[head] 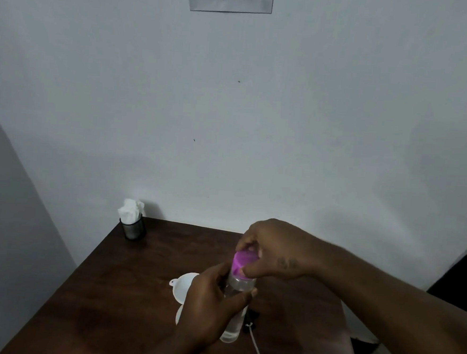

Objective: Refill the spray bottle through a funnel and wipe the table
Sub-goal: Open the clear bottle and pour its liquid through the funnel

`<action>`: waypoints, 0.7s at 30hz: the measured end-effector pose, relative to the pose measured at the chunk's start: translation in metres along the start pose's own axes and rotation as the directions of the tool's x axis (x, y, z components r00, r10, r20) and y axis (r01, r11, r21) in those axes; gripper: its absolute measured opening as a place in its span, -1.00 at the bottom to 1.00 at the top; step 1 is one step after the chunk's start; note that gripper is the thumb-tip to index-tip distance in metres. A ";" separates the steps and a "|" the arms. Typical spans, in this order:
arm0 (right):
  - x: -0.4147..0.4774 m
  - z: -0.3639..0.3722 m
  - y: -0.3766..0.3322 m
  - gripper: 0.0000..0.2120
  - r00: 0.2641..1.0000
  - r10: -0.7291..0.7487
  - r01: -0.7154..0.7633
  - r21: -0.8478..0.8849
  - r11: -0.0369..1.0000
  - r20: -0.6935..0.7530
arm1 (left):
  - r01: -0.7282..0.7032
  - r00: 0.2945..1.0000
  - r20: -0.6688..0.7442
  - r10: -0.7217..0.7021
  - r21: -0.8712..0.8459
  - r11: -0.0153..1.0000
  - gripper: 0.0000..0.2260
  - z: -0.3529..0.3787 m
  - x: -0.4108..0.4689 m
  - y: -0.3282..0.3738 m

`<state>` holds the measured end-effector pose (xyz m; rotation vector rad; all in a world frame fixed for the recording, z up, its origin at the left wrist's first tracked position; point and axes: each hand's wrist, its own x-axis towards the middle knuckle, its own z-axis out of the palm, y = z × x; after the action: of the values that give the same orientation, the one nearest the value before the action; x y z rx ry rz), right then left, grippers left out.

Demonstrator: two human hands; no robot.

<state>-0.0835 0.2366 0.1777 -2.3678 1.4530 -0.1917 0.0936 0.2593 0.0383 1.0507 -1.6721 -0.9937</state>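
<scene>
Left hand [212, 299] grips the bottle [240, 283], right hand [274, 248] pinches the cap [244, 260] above it; a hard squeeze could spill liquid onto the desk [136, 280].

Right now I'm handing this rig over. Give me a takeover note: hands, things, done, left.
Left hand: grips the body of the clear plastic bottle.
Right hand: fingers curled round the bottle's purple cap, which is on the neck. I cannot tell if it is coming off or going on.
White plastic funnel: on the dark wooden table, behind the left hand; its base is hidden.
White tissues: in a black cup at the table's far left corner.
Done: no pouring or wiping shows.
Left, probably: uncap, pour through the funnel, wipe the table.
</scene>
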 end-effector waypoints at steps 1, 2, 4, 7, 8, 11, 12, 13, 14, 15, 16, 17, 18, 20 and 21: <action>-0.001 -0.003 0.000 -0.61 0.997 -0.038 0.037 0.023 0.999 0.066 | 0.000 1.000 0.003 0.000 0.004 1.000 -0.78 0.000 0.001 0.000; -0.002 -0.007 0.001 -0.55 0.990 -0.070 0.063 0.060 0.996 0.122 | 0.003 1.000 0.005 -0.003 0.001 1.000 -0.78 0.001 0.001 0.000; -0.004 -0.010 0.002 -0.51 0.985 -0.082 0.060 0.143 0.988 0.150 | 0.012 1.000 0.010 -0.012 -0.005 1.000 -0.77 0.001 0.002 0.000; -0.004 -0.005 0.003 -0.65 0.999 0.011 -0.015 0.115 0.993 0.031 | 0.006 1.000 0.001 -0.006 0.005 1.000 -0.75 0.003 0.001 0.000; -0.004 -0.002 0.003 -0.65 0.999 0.042 -0.041 0.059 0.997 -0.021 | -0.001 1.000 -0.002 0.001 0.008 1.000 -0.74 0.003 0.001 0.000; -0.003 0.004 0.004 -0.73 0.996 0.037 -0.038 -0.007 0.999 -0.079 | -0.007 1.000 0.019 0.007 0.016 1.000 -0.77 0.006 -0.001 0.000; -0.004 0.003 0.004 -0.76 0.999 0.013 -0.012 0.020 1.000 -0.030 | 0.002 1.000 0.021 -0.003 0.014 1.000 -0.78 0.006 -0.002 0.000; -0.005 0.000 0.002 -0.73 0.999 -0.023 0.021 0.060 0.998 0.039 | 0.015 1.000 0.020 -0.015 0.012 1.000 -0.78 0.007 -0.003 -0.001; -0.007 -0.002 0.001 -0.69 0.992 -0.066 0.055 0.107 0.993 0.106 | 0.028 0.999 0.017 -0.028 0.012 1.000 -0.77 0.008 -0.004 -0.002; -0.008 -0.004 0.000 -0.66 0.984 -0.098 0.075 0.151 0.986 0.152 | 0.035 0.999 0.014 -0.035 0.010 0.999 -0.76 0.008 -0.005 -0.002; -0.009 -0.005 -0.001 -0.64 0.981 -0.106 0.075 0.182 0.980 0.164 | 0.034 0.999 0.012 -0.034 0.007 0.999 -0.75 0.008 -0.006 -0.003; -0.010 -0.004 -0.001 -0.66 0.987 -0.089 0.064 0.184 0.981 0.132 | 0.027 1.000 0.014 -0.027 0.001 1.000 -0.76 0.009 -0.006 -0.003; -0.010 -0.002 0.000 -0.69 0.997 -0.050 0.040 0.149 0.988 0.064 | 0.019 1.000 0.019 -0.019 -0.008 1.000 -0.75 0.009 -0.006 -0.002; -0.010 0.003 0.003 -0.65 0.996 0.036 -0.036 -0.003 0.999 -0.077 | 0.014 0.999 0.035 -0.013 -0.034 0.999 -0.74 0.009 -0.007 -0.001; -0.011 0.005 0.003 -0.62 0.993 0.058 -0.064 -0.063 0.996 -0.105 | 0.013 0.999 0.040 -0.011 -0.042 0.999 -0.74 0.010 -0.007 0.000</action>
<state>-0.0896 0.2460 0.1723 -2.3934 1.6003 -0.2573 0.0861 0.2674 0.0335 1.0198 -1.6709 -1.0593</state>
